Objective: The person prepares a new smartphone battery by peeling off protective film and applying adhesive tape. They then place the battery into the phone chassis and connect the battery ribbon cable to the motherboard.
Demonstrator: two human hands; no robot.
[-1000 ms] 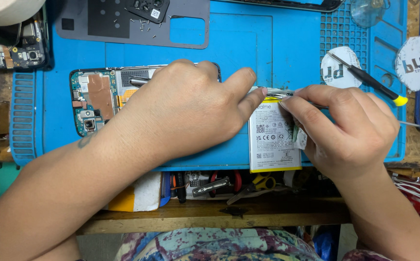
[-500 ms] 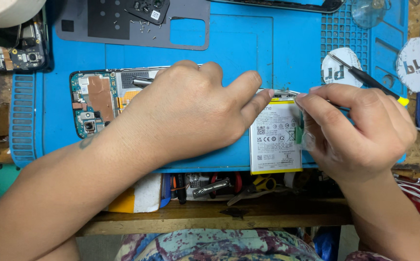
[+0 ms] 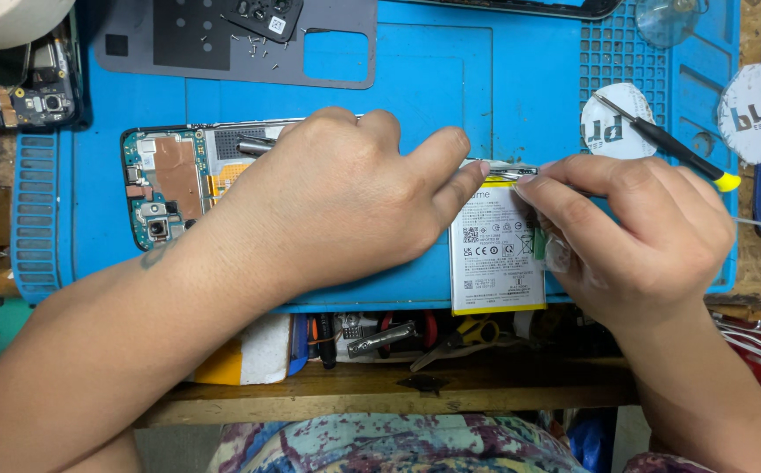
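I am pressing my left hand [image 3: 345, 201] flat over the opened smartphone with its exposed green circuit board [image 3: 170, 184], which is lying lengthwise on the blue silicone repair mat [image 3: 450, 88] on the counter. My right hand [image 3: 634, 236] is pinching its fingers [image 3: 564, 197] together on the top edge of the flat white rectangular battery with yellow trim [image 3: 496, 254]. The battery's long axis is running toward me, crosswise to the phone, directly between both hands, the right one nearer. A yellow-tipped black screwdriver [image 3: 669, 144] is lying just beyond.
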